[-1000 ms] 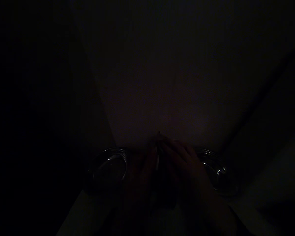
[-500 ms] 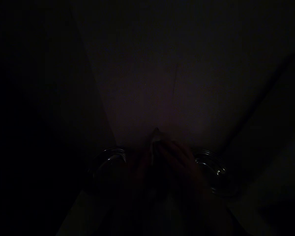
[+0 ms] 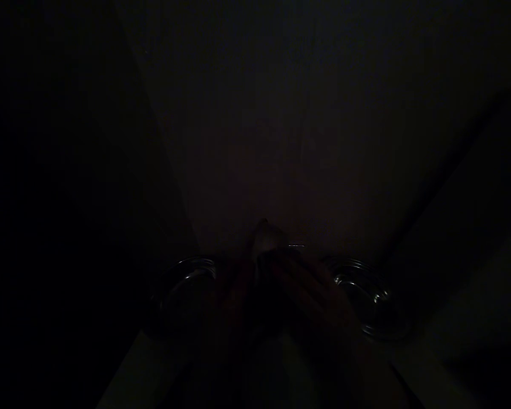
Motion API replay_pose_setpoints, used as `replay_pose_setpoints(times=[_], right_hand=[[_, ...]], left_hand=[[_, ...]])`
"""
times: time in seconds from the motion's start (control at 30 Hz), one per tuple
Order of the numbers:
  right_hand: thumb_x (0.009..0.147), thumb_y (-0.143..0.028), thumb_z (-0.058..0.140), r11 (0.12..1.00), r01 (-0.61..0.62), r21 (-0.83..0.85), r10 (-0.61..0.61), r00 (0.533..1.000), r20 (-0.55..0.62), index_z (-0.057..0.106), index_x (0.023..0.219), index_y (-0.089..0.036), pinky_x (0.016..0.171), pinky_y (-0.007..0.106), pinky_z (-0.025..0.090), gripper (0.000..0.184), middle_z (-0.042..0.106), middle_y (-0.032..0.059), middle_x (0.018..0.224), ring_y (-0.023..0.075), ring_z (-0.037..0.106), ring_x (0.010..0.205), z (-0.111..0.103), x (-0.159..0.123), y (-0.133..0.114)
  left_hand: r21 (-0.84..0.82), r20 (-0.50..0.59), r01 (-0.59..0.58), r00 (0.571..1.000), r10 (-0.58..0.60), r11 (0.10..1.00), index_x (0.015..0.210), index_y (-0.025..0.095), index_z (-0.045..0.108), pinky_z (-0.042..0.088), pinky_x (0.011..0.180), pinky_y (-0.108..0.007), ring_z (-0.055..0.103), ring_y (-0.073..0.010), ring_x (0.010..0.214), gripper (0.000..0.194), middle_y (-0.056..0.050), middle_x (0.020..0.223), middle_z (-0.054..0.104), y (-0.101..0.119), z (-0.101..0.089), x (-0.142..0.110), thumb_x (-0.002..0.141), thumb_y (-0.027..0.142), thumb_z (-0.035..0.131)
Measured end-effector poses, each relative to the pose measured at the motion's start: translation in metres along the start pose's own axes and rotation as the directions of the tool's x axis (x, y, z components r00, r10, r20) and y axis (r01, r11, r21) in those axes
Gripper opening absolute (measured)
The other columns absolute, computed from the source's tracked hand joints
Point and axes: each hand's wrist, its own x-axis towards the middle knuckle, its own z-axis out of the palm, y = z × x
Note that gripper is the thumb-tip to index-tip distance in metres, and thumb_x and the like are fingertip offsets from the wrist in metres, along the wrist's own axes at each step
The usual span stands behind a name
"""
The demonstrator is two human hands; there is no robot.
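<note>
The picture is almost black. My right hand (image 3: 313, 292) shows faintly at the bottom centre, its fingers curled round a small pale thing (image 3: 267, 238) that I cannot make out. My left hand (image 3: 234, 289) is only a dim reddish shape beside it, and its fingers cannot be read. Both hands sit between two shiny round metal bowls, one at the left (image 3: 187, 287) and one at the right (image 3: 368, 295).
A pale flat surface (image 3: 281, 142) stretches away beyond the hands. Dark areas close in on both sides. A lighter edge (image 3: 136, 369) shows at the bottom left.
The hands and the small pale thing have drifted slightly up and to the left. The bowls have stayed where they were.
</note>
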Motion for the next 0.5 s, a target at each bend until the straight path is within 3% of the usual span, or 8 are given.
replay_pose_setpoints(times=[0.13, 0.27, 0.43, 0.5], right_hand=[[0.093, -0.013, 0.04, 0.997, -0.077, 0.008, 0.077, 0.996, -0.035, 0.051, 0.132, -0.017, 0.086, 0.039, 0.056, 0.041, 0.063, 0.0104, 0.124, 0.0231, 0.057, 0.113, 0.001, 0.003, 0.018], [0.092, -0.012, 0.042, 0.998, -0.044, -0.053, 0.043, 0.999, -0.028, 0.056, 0.127, -0.012, 0.086, 0.039, 0.056, 0.037, 0.063, 0.0118, 0.124, 0.0251, 0.057, 0.112, 0.0, 0.001, 0.008], [0.091, -0.008, 0.045, 0.997, 0.022, -0.074, -0.026, 0.998, -0.049, 0.056, 0.127, -0.011, 0.093, 0.041, 0.051, 0.038, 0.058, 0.0114, 0.131, 0.0264, 0.052, 0.118, 0.001, -0.006, -0.011], [0.092, -0.01, 0.045, 0.998, -0.01, -0.066, 0.008, 1.0, -0.029, 0.055, 0.128, -0.012, 0.092, 0.041, 0.052, 0.038, 0.059, 0.0111, 0.13, 0.0258, 0.053, 0.117, 0.0, -0.005, -0.005]], left_hand=[[0.068, -0.029, 0.085, 0.996, -0.083, 0.994, 0.089, 0.021, 0.069, 0.053, 0.073, -0.033, 0.066, -0.026, 0.093, 0.034, -0.007, 0.095, 0.071, -0.001, -0.003, 0.005, 0.068, 0.048, 0.071], [0.146, -0.089, 0.153, 0.986, -0.141, 0.977, 0.083, 0.022, 0.07, 0.053, 0.077, -0.035, 0.064, -0.0292, 0.101, 0.032, -0.009, 0.101, 0.071, -0.001, -0.009, 0.014, 0.061, 0.045, 0.076], [0.101, -0.121, 0.006, 0.993, 0.007, 0.995, 0.088, 0.025, 0.069, 0.052, 0.083, -0.036, 0.063, -0.0266, 0.103, 0.031, -0.005, 0.1, 0.071, -0.001, -0.006, 0.01, 0.071, 0.051, 0.067], [0.119, -0.122, 0.028, 0.992, -0.013, 0.993, 0.085, 0.025, 0.069, 0.052, 0.083, -0.036, 0.062, -0.0273, 0.104, 0.029, -0.006, 0.1, 0.07, -0.001, -0.005, 0.007, 0.069, 0.049, 0.069]])
